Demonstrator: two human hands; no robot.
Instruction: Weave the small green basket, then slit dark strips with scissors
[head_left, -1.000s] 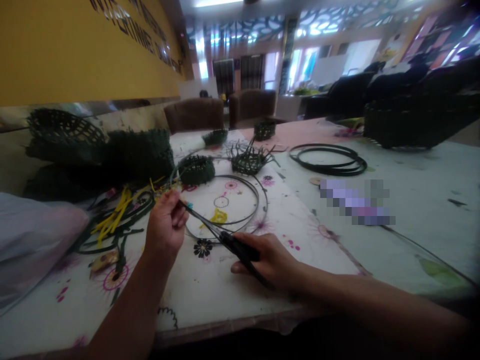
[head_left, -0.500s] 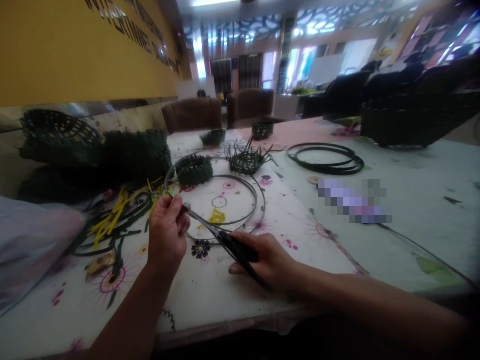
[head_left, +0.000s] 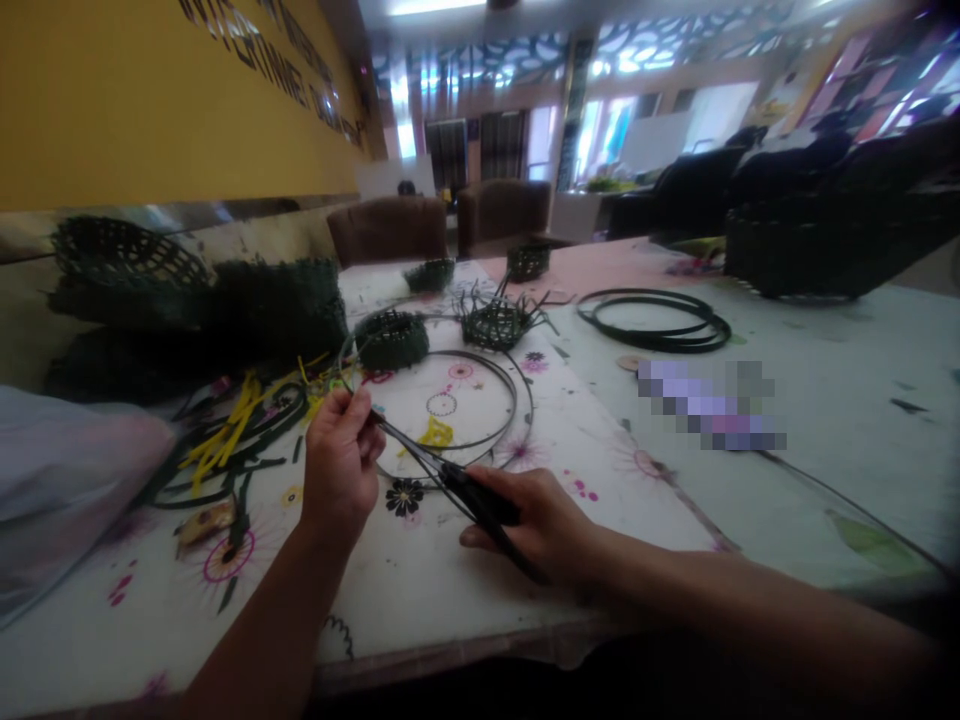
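My right hand [head_left: 536, 520] is closed round the dark handles of a pair of scissors [head_left: 450, 472], whose blades point up and left to my left hand. Pinched in my left hand [head_left: 343, 450] is a thin dark green strip [head_left: 349, 350], which curves up past the fingertips. The blade tips reach the fingers of that hand, and whether they touch the strip cannot be made out. Behind the scissors lie thin hoops [head_left: 514, 400] on the flowered tablecloth [head_left: 435, 600]. A small dark green woven basket [head_left: 391, 338] sits at the hoops' far side.
An unfinished basket with loose ends [head_left: 495, 322] stands farther back. Yellow and green strips [head_left: 232, 430] lie left, near a plastic bag [head_left: 67, 480]. Larger dark baskets [head_left: 277, 310] line the left. On the right are coiled hoops [head_left: 654, 320] and a big basket [head_left: 832, 245].
The view has shifted slightly, so things sit a little farther right. Both hands keep nearly the same pose, with scissors and strip still held.
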